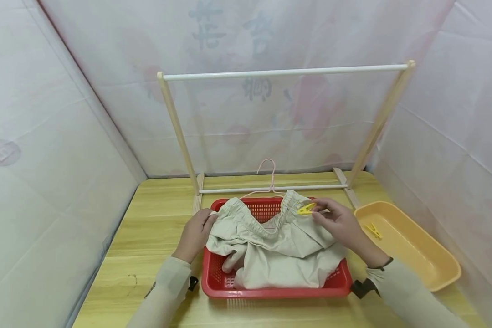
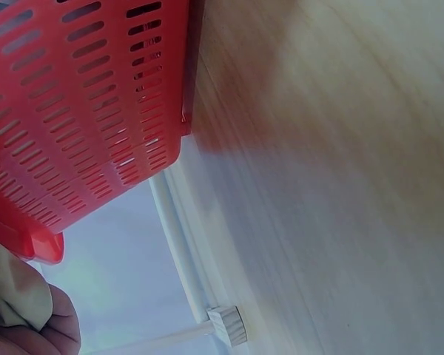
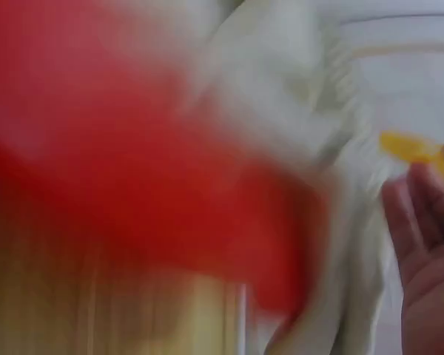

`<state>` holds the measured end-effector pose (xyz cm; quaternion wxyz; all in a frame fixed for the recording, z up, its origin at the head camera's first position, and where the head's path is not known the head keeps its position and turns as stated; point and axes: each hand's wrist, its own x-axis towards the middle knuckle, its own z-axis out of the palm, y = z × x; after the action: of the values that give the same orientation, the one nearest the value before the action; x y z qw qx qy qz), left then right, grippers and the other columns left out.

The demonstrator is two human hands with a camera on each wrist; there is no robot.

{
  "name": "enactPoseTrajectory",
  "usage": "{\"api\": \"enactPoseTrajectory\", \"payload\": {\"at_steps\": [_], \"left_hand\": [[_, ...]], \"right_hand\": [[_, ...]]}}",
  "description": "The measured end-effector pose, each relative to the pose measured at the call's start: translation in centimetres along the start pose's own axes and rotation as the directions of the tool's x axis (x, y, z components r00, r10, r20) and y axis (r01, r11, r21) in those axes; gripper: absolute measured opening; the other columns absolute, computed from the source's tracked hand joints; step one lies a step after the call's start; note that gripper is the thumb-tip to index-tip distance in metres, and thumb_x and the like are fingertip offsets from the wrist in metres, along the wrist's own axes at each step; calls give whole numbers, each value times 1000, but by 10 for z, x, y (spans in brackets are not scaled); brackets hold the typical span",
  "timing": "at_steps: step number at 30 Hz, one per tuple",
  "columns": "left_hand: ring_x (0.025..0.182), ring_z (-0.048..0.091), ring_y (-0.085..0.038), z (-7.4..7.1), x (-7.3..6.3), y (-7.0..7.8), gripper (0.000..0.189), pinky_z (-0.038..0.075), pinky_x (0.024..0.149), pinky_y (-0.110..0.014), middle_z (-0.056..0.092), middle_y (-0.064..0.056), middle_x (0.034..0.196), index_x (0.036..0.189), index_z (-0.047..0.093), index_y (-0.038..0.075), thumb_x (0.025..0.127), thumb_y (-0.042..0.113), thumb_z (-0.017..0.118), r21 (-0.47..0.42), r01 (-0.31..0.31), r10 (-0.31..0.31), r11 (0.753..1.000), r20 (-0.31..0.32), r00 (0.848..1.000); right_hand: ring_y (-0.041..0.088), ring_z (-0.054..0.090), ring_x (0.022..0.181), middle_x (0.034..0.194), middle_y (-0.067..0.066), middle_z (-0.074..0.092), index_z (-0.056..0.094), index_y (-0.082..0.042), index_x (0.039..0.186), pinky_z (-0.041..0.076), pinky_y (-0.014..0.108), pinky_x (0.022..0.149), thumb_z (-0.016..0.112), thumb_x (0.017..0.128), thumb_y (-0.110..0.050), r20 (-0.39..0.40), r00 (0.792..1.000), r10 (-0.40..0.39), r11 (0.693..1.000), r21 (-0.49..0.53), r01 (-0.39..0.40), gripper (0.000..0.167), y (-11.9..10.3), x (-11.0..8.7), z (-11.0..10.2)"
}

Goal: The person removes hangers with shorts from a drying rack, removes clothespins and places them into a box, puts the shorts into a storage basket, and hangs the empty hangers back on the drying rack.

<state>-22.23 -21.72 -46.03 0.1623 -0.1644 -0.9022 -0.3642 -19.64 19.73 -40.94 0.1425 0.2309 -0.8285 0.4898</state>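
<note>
A pair of cream pants (image 1: 279,259) with a gathered elastic waistband lies bunched over a red perforated basket (image 1: 270,294). My left hand (image 1: 197,232) grips the left end of the waistband; in the left wrist view its curled fingers (image 2: 59,325) hold the cloth beside the basket rim. Between thumb and fingers, my right hand (image 1: 338,223) pinches a yellow clothespin (image 1: 306,209) close to the right side of the waistband. A pink hanger (image 1: 272,180) shows its hook above the basket, and its lower part is hidden behind the pants. The right wrist view is blurred.
Behind the basket stands a rack with pale wooden posts (image 1: 178,132) and a white top rail (image 1: 287,72). On the right sits an orange-yellow tray (image 1: 418,253) with another yellow clothespin (image 1: 373,230) in it. Printed white curtains surround the wooden table (image 1: 147,246).
</note>
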Motion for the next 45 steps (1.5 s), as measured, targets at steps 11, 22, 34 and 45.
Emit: {"api": "enactPoseTrajectory", "payload": {"at_steps": [11, 22, 34, 45], "left_hand": [[90, 62, -20, -6, 3, 0, 16, 53, 83, -46, 65, 0, 97, 105, 66, 16, 109, 28, 56, -28, 12, -12, 1000, 0, 1000], [89, 63, -19, -6, 4, 1, 16, 53, 82, -46, 66, 0, 97, 105, 66, 15, 108, 27, 57, -34, 2, -2, 999, -23, 1000], [90, 62, -19, -3, -1, 0, 18, 53, 84, -45, 66, 1, 98, 106, 66, 17, 109, 30, 55, -46, 62, -61, 997, 18, 998], [90, 62, -18, 2, -4, 2, 17, 53, 83, -45, 66, 0, 98, 105, 67, 15, 108, 30, 57, -24, 61, -62, 998, -8, 998]], "right_hand": [[6, 61, 84, 99, 8, 66, 63, 1, 127, 51, 17, 70, 64, 99, 3, -101, 995, 22, 999, -44, -27, 28, 26, -28, 9], [8, 56, 75, 94, 13, 68, 66, 5, 120, 43, 15, 63, 68, 86, 18, -240, 958, -155, 987, -82, 139, 37, 24, -30, 24], [5, 55, 76, 97, -1, 66, 66, -5, 124, 45, 16, 63, 73, 86, 7, -174, 964, -200, 966, -200, 164, 41, 38, -42, 26], [5, 53, 75, 97, 1, 65, 65, 0, 124, 44, 14, 64, 72, 84, 6, -162, 950, -268, 938, -271, 218, 41, 37, -40, 23]]}}
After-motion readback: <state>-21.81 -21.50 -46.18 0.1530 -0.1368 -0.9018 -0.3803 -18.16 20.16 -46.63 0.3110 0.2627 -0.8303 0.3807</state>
